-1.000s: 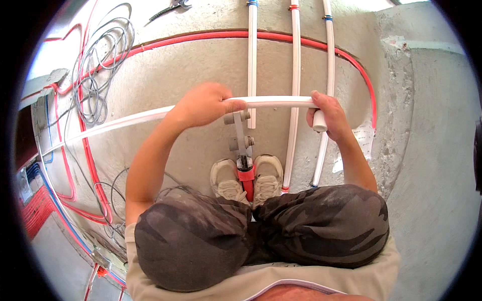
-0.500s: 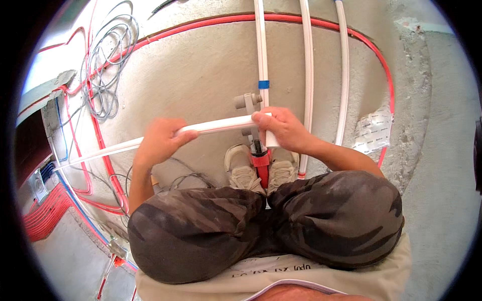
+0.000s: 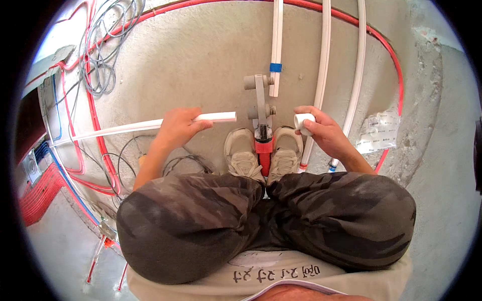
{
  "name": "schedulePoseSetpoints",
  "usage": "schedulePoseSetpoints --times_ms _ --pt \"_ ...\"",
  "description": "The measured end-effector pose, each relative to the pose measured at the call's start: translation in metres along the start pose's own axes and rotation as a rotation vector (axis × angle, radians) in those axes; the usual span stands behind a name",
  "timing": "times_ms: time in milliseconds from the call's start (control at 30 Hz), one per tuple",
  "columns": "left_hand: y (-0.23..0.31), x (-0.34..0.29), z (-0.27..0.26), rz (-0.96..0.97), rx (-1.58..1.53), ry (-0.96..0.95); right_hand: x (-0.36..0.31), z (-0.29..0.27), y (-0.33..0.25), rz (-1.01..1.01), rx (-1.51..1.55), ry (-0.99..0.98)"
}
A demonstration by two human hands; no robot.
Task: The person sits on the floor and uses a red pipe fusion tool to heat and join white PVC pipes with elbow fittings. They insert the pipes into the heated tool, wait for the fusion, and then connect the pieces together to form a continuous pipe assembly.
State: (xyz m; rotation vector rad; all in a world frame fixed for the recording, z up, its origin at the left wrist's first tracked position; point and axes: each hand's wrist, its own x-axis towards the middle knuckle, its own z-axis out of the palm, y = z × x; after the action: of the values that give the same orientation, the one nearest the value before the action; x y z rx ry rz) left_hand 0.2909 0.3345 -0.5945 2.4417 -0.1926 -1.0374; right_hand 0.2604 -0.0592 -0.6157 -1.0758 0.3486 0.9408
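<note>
My left hand (image 3: 182,129) is closed round a long white plastic pipe (image 3: 223,117), close to its free end, which points right. In my right hand (image 3: 326,131) is a short white pipe fitting (image 3: 303,120), likely an elbow, with its round opening turned up and left. A gap separates pipe and fitting. Between them, a pipe fusion welder (image 3: 261,113) with a red handle stands between my shoes (image 3: 244,154). Grey heating sockets (image 3: 256,82) stick out of both sides of its flat plate.
Several white pipes lie on the concrete floor ahead, one with a blue band (image 3: 275,67). A red conduit (image 3: 221,4) curves round them. A coil of grey cable (image 3: 103,57) lies at the far left, and a printed plastic bag (image 3: 379,131) at the right.
Pipe and fitting, together above the welder before, are now apart. My right hand has moved right with the fitting; my left hand still grips the pipe. The view has shifted slightly.
</note>
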Motion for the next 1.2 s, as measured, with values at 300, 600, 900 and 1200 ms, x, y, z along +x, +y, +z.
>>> schedulePoseSetpoints --times_ms 300,600,900,1200 --pt "-0.022 0.018 0.036 0.038 0.157 0.041 0.024 -0.011 0.019 0.119 -0.134 0.011" --pt "-0.015 0.026 0.045 0.093 0.138 0.042 0.036 -0.001 0.013 -0.081 -0.047 0.072" --pt "-0.007 0.032 0.042 0.072 0.171 0.019 0.060 -0.008 0.021 -0.016 -0.235 0.038" --pt "-0.005 0.034 0.045 0.093 0.138 0.028 0.082 -0.026 0.014 0.223 -0.244 -0.235"
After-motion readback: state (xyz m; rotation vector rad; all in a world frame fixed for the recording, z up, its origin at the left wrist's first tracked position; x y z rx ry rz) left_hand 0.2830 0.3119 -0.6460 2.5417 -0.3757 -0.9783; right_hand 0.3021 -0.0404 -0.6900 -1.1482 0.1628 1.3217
